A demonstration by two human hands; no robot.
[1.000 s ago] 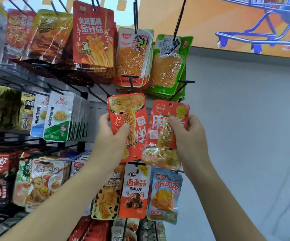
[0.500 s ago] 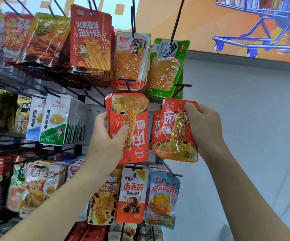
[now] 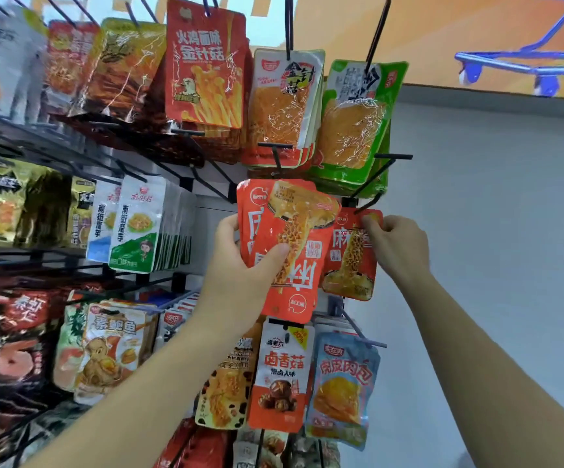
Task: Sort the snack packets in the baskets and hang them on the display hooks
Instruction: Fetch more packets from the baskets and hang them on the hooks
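Note:
My left hand (image 3: 243, 268) grips a fanned stack of orange-red noodle snack packets (image 3: 290, 244), thumb across their front, in the middle of the rack. To the right, my right hand (image 3: 397, 246) pinches the top right corner of one more orange-red packet (image 3: 350, 261). That packet's top edge is up at a black display hook (image 3: 368, 202) on the rack's right end. I cannot tell whether the hook passes through its hole. No basket shows in this view.
Rows of hooks carry other snacks: a red enoki packet (image 3: 206, 69) and green packets (image 3: 355, 130) above, a mushroom packet (image 3: 280, 376) and a blue packet (image 3: 341, 386) below. A plain grey wall (image 3: 493, 231) lies right of the rack.
My right hand lifted its packet up and right to the hook at the rack's end. The stack in my left hand fanned out and tilted a little.

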